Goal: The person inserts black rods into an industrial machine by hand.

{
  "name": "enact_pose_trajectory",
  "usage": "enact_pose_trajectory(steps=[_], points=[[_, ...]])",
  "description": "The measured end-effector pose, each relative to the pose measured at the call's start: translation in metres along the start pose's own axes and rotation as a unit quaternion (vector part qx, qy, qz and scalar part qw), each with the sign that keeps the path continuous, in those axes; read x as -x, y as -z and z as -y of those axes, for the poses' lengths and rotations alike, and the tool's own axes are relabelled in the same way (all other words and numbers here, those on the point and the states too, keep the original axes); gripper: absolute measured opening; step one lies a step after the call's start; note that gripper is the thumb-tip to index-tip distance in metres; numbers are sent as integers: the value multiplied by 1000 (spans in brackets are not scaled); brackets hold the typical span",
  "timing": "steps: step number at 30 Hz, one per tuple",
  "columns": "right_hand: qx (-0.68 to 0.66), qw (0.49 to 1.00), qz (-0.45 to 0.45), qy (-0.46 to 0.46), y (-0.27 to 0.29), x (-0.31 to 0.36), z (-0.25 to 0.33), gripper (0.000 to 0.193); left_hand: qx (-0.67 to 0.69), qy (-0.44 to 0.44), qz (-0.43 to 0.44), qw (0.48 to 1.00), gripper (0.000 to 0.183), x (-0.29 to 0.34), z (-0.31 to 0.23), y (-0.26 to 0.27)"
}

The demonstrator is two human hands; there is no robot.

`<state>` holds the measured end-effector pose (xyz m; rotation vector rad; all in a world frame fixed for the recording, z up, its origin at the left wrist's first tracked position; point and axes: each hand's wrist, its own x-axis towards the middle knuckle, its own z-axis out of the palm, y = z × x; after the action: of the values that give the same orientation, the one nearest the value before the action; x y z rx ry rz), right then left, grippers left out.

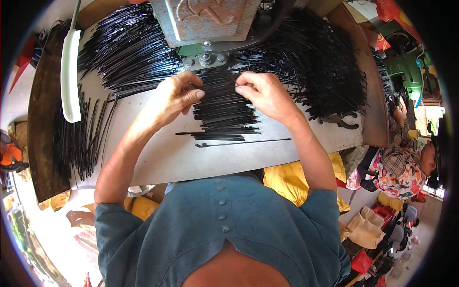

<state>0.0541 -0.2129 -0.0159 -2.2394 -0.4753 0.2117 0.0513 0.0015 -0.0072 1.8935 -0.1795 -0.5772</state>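
My left hand (179, 95) is curled at the left side of a stack of thin black rods (224, 107), its thumb and fingers closed at the rod ends. Across from it, my right hand (263, 93) pinches at the stack's right side. A thin black rod seems to span both hands, but it merges with the dark stack below. Just beyond my fingers is the metal tooling (205, 60) of a machine with a grey head (205, 19). One single rod (244, 143), hooked at its left end, lies apart on the near side.
Large heaps of black rods lie at far left (131, 52) and far right (311, 57). More rods (86, 138) lie at near left, under a white lamp (71, 76). Pliers (340, 120) rest beside the right heap. Wooden boards (375, 105) edge the table. Another person (399, 167) sits at right.
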Motion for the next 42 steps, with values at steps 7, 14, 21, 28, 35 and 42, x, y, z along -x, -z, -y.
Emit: enact_pose_trajectory(steps=[7,14,21,28,35,42], points=[[-37,999,-16,11,13,6,-9,21,-88,-81,-139,983,12,7,21,23],[-275,957,32,-84,2,-19,8,19,-429,-285,-288,807,15,18,-4,7],[-353,932,1,-87,-12,-29,11,18,-174,-191,-190,947,13,14,-1,5],[-368,924,-28,-97,-16,-33,8,17,-165,-156,-239,944,23,-15,10,3],[-396,911,-22,-115,-17,-33,12,16,-102,-179,-240,949,18,-26,17,3],[-391,915,-21,-99,-15,-35,12,16,-123,-221,-255,933,17,-27,16,1]])
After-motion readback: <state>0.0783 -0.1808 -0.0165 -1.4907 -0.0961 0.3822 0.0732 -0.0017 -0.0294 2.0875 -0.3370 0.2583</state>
